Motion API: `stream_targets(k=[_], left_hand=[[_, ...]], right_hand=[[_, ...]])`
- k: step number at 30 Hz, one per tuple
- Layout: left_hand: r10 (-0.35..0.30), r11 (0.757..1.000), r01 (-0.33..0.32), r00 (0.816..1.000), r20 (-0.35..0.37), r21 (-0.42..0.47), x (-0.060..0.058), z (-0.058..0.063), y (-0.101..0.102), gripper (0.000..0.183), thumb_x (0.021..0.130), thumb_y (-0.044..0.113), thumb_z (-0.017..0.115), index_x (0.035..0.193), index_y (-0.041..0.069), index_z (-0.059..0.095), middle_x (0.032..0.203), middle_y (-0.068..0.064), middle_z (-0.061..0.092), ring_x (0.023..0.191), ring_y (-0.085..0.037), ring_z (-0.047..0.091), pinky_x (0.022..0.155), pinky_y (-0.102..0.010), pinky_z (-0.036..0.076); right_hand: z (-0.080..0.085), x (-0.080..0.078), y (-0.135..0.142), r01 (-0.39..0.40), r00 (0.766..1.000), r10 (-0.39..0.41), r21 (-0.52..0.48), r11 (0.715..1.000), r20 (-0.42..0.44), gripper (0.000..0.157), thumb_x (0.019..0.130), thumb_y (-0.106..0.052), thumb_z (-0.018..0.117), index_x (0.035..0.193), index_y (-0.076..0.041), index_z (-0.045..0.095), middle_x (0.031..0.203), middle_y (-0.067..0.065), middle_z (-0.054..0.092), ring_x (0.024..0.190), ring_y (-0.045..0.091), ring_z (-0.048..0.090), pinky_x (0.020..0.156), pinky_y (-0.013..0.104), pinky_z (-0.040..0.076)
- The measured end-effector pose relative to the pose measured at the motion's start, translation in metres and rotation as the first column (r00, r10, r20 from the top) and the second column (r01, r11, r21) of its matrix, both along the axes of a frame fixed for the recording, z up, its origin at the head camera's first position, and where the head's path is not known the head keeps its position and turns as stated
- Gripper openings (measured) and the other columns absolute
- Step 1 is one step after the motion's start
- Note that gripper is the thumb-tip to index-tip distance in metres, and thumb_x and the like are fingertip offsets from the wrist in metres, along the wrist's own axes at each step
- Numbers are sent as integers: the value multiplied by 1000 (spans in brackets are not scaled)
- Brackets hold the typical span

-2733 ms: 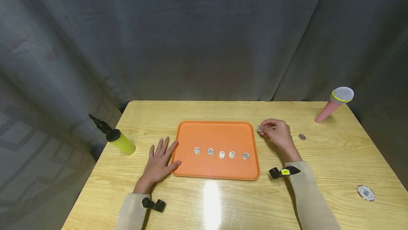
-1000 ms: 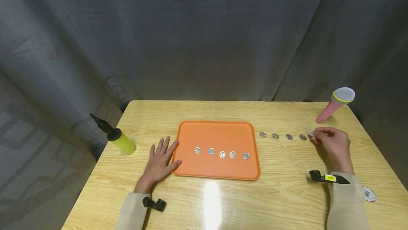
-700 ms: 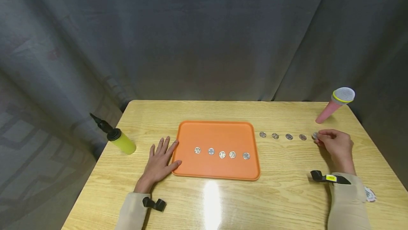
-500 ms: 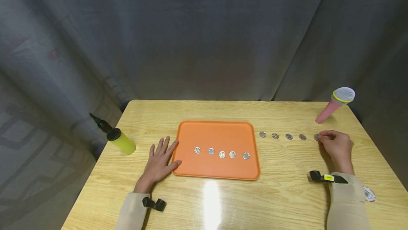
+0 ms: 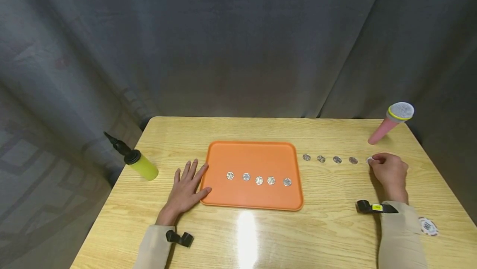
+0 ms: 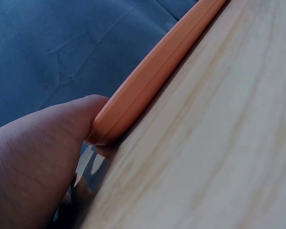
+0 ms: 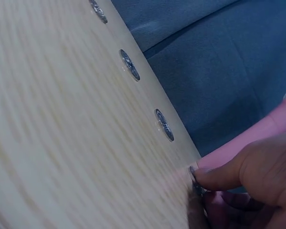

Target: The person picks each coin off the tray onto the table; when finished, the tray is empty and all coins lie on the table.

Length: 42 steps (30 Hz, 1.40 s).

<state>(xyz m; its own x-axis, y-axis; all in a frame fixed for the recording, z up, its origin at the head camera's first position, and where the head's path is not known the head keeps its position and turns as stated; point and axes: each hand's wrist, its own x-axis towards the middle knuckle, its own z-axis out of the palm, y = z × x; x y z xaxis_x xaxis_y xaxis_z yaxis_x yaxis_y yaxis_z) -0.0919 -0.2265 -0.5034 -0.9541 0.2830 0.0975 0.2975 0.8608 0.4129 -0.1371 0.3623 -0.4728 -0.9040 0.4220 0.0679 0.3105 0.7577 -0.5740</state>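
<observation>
My right hand (image 5: 391, 174) pinches a silver coin (image 5: 369, 159) between thumb and fingertips, low at the right end of a row of coins on the table. Part of that coin is hidden behind the fingers. In the right wrist view the thumb (image 7: 221, 176) lies over the coin's edge, and a neighbouring coin (image 7: 164, 125) lies flat. My left hand (image 5: 184, 192) rests with fingers spread and straight at the left side of an orange tray (image 5: 253, 153). Its thumb (image 6: 93, 107) touches the tray's rim in the left wrist view. Several silver coins (image 5: 259, 181) lie in a row inside the tray.
A pink toy microphone (image 5: 384, 130) stands tilted behind the right hand. Beside the right sleeve lies a poker chip (image 5: 428, 226). A yellow-green hand pump (image 5: 143, 166) with a black nozzle stands at the table's left edge. Grey curtain (image 5: 238, 54) hangs behind the table.
My right hand has gone from beside the tray to the row's right end, past coins now lying in a line. There it has lowered a coin to the table. The left hand stayed put.
</observation>
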Motion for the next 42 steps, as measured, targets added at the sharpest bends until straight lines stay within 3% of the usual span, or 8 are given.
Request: stream_targets(k=[4,7,18,22,25,29,35,42], left_hand=[[-1,1000,1,1000,-3,3,0,1,0,75,93,48,60,158,21,35,167,-21,21,155,-46,15,118,-71,6],[-3,1000,3,1000,-3,1,0,1,1,75,93,48,61,158,20,35,166,-21,22,155,-47,15,118,-71,6],[2,1000,-1,1000,27,-10,0,0,-1,76,93,49,60,159,23,32,168,-18,18,156,-44,12,120,-70,4],[4,1000,-4,999,35,-11,-1,0,-1,76,93,49,60,159,23,32,168,-17,17,157,-43,11,120,-70,3],[4,1000,-4,999,37,-10,-1,1,-1,77,93,49,60,159,23,32,169,-17,17,157,-42,10,120,-69,3],[2,1000,-2,1000,26,-5,-1,0,-1,76,93,49,61,159,22,32,168,-18,18,157,-43,11,120,-69,3],[0,1000,0,1000,8,-4,0,-1,0,75,93,48,61,158,21,34,167,-19,20,155,-45,13,119,-70,5],[1,1000,-1,1000,4,-2,-1,-1,0,75,93,47,61,158,21,34,167,-19,20,155,-45,14,119,-70,6]], right_hand=[[0,1,-1,-2,1000,2,4,1000,-20,27,94,-11,64,102,15,67,96,35,67,90,47,57,83,53,33],[4,2,0,7,1000,-7,-2,1000,-16,30,95,-12,62,106,15,68,100,35,67,87,43,58,78,46,33],[28,5,-5,24,999,-26,-57,998,-32,36,96,-19,58,115,10,68,104,30,70,62,-9,44,67,25,38],[32,5,-12,3,997,-9,-74,997,-79,33,95,-16,59,113,10,68,109,34,69,64,-17,35,86,38,37],[36,5,-19,-24,992,14,-79,997,-126,31,94,-13,60,112,11,69,109,35,68,64,-20,32,88,48,28],[39,4,-26,-66,985,56,-57,996,-163,29,94,-11,62,112,10,69,107,35,69,61,-25,32,81,36,30],[43,2,-37,-137,964,130,-15,991,-233,25,91,-8,64,106,11,71,102,34,70,63,-31,31,80,36,30],[53,3,-59,-235,926,240,53,971,-291,21,88,-10,68,100,6,74,89,28,74,62,-32,35,57,8,33]])
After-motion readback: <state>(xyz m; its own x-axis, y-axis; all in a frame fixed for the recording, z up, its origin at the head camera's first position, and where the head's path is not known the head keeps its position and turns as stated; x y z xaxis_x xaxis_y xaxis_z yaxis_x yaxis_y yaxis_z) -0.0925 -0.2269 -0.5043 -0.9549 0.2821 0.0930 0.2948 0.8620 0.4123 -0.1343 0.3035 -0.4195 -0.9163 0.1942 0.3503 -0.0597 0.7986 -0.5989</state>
